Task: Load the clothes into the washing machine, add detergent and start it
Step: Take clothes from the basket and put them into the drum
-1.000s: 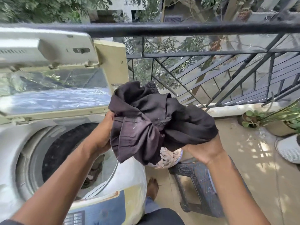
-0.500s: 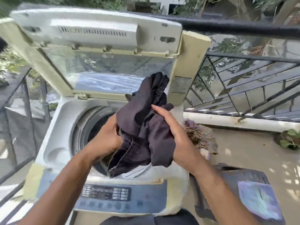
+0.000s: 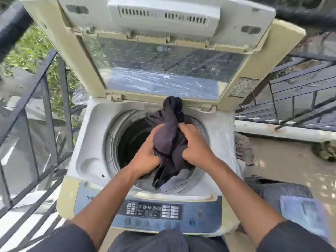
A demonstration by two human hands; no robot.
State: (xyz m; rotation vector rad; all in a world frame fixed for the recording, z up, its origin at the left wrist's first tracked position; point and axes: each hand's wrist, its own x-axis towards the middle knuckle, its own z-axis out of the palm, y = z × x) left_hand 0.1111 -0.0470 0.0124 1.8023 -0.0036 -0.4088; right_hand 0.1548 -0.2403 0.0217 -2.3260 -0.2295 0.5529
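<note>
Nearest me is the control panel [image 3: 154, 212], untouched as far as I can judge, so starting the machine is left to do, and I see no detergent anywhere. Just beyond it, my left hand [image 3: 147, 157] and right hand [image 3: 195, 147] both have fingers curled tight into a bunched dark garment [image 3: 170, 140], gripping it from either side. It hangs over the mouth of the drum [image 3: 131, 140], lower end trailing on the near rim, top end poking up above my knuckles. Loading is underway. Behind stands the raised lid [image 3: 163, 70].
</note>
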